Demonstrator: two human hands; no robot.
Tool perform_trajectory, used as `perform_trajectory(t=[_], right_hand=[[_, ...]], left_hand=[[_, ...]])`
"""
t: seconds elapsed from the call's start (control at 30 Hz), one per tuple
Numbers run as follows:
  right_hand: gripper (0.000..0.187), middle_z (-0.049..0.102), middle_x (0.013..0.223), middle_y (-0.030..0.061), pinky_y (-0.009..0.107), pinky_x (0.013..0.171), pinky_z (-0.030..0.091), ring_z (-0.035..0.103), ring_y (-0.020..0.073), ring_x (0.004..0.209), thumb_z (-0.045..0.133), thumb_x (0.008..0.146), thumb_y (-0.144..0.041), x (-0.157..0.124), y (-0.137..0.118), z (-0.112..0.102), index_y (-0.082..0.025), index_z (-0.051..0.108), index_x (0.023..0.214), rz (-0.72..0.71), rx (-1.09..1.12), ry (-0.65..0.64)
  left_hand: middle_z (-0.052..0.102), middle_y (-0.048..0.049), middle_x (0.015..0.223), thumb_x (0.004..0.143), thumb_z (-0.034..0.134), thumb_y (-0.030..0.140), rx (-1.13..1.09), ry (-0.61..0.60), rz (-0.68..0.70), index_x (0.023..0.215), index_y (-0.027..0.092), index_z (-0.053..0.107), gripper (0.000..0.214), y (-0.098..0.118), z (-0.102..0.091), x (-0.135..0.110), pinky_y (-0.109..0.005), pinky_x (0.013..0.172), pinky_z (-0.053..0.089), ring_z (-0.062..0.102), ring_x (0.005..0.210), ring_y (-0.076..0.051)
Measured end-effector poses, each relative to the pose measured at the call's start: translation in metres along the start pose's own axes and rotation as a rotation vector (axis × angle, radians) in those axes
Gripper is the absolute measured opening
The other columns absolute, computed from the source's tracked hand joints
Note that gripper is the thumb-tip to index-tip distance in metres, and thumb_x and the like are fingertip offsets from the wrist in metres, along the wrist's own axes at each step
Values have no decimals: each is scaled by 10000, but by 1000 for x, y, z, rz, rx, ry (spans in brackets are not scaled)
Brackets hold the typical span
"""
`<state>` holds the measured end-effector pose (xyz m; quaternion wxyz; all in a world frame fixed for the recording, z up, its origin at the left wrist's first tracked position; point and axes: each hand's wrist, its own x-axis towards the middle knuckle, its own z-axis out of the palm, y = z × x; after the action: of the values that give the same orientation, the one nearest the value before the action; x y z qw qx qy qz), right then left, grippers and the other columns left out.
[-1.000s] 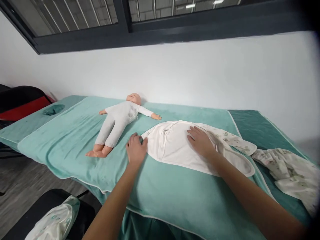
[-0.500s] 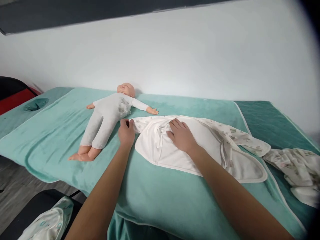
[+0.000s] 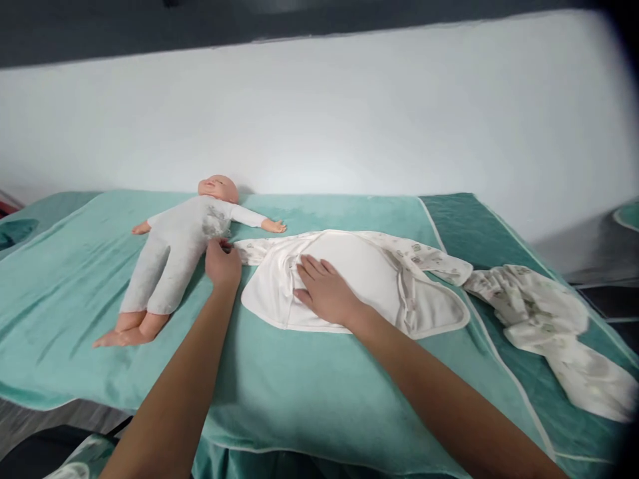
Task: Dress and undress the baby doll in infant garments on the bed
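A white baby top (image 3: 359, 279) lies spread open, lining up, with small prints on its sleeves. My left hand (image 3: 223, 265) is closed at the end of its left sleeve (image 3: 254, 251), fingers pinched on the cuff. Flat on the lining, left of the top's middle, rests my right hand (image 3: 327, 291), fingers stretched out. Just left of my left hand a baby doll (image 3: 174, 243) lies on its back, with a pale cloth body and arms spread.
A light green cover (image 3: 319, 386) lies over the table, a darker green one (image 3: 464, 219) showing at the right. Crumpled printed baby clothes (image 3: 539, 313) lie there. A white wall (image 3: 319, 126) stands behind. At lower left is a dark chair (image 3: 40, 446) with cloth on it.
The view has turned right, so everything sits further left. My right hand has slid down the lining toward me. My left hand stays at the sleeve end.
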<state>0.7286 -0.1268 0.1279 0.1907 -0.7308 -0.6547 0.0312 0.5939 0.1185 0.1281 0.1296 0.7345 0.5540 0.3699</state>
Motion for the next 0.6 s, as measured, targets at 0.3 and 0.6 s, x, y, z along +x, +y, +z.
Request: perform_trajectory(t=[0.3, 0.6], right_hand=[[347, 665, 1281, 58, 356, 1003, 503, 640, 204, 1141, 448, 963, -387, -101, 79, -84, -241, 665, 1191, 372, 524, 258], [525, 670, 1088, 213, 434, 823, 478, 638, 341, 1013, 347, 968, -507, -152, 168, -92, -120, 651, 1152, 1063, -320, 363]], left_hand=[[670, -52, 952, 770, 516, 137, 45, -48, 88, 900, 191, 667, 207, -4, -2, -1, -355, 861, 499, 609, 905, -225], [648, -30, 1013, 818, 525, 149, 179, -87, 77, 885, 205, 684, 182, 3, 0, 2, -352, 828, 479, 578, 942, -223]])
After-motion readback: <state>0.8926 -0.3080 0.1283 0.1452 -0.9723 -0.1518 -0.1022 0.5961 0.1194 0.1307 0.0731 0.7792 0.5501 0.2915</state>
